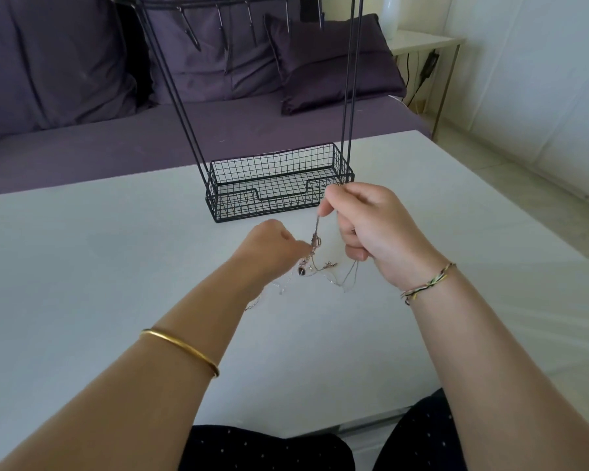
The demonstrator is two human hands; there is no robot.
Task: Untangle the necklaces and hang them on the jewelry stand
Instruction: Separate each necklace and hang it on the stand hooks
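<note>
Necklaces (315, 258) tangled, pinched between both hands, before jewelry stand (279, 185).

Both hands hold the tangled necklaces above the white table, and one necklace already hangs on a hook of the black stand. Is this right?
Not quite. In the head view the hooks of the black stand are bare; nothing hangs there yet. The rest holds: the left hand and right hand hold the tangled necklaces above the white table.

One wire jewelry stand (279, 185); one tangled necklace cluster (315, 263), chain count unclear; two hands; two wrist bracelets; two purple cushions.
</note>
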